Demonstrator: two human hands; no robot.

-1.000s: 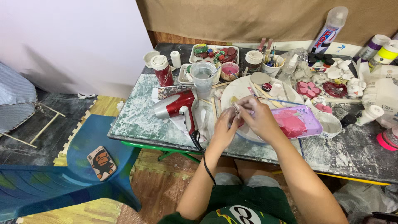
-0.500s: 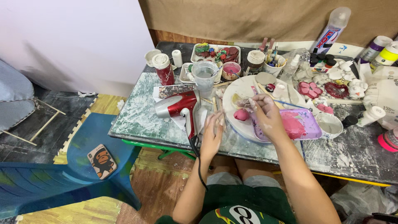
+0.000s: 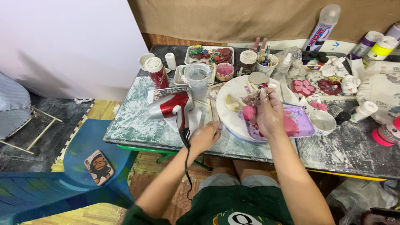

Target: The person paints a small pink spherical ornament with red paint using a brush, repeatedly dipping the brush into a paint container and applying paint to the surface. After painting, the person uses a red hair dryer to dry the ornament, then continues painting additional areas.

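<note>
Fingertips of my right hand (image 3: pixel 268 112) pinch a small pink clay piece (image 3: pixel 249 113), light and probably fragile, while my left hand (image 3: pixel 205 136), loosely curled and holding nothing, rests at seven o'clock of the round white plate (image 3: pixel 227 118).

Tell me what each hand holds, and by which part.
The right hand pinches a small pink rounded piece by its upper edge. The left hand rests near the red hairdryer, seemingly empty.
</note>
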